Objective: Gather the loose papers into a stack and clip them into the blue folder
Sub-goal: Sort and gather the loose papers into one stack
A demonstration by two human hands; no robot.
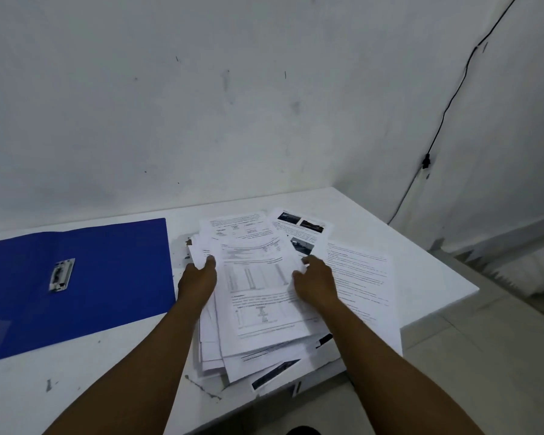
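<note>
White table (pixel 76 365) set against a scuffed white wall (pixel 233 105), seen from above. Open blue folder (pixel 107 271) lying flat on the left part of the tabletop, inner side up, metal clip (pixel 62 275) near its middle fold, nothing under the clip. Just right of the folder, close to its right edge, a loose pile of printed papers (pixel 264 309), sheets fanned at different angles, some overhanging the near edge of the table. Top sheets carrying text and tables; a sheet with dark photographs (pixel 300 226) poking out at the far right of the pile; one text sheet (pixel 361 277) spread out to the right, partly beneath the rest.

Left hand (pixel 198 277) at the left edge of the pile, fingers curled under the sheets and thumb on top, gripping several papers. Right hand (pixel 316 282) lying on top of the pile near its right side, back of the hand up, fingers bent and seeming to pinch the edge of the upper sheet; exact hold hard to make out. Both forearms reaching in from the bottom, bare.

Dark scuff marks on the tabletop by the pile's left corner and near the front edge. Thin black cable (pixel 446 108) running down the right wall, with a small dark fitting partway along. Pale tiled floor (pixel 500 356) to the right of the table.
</note>
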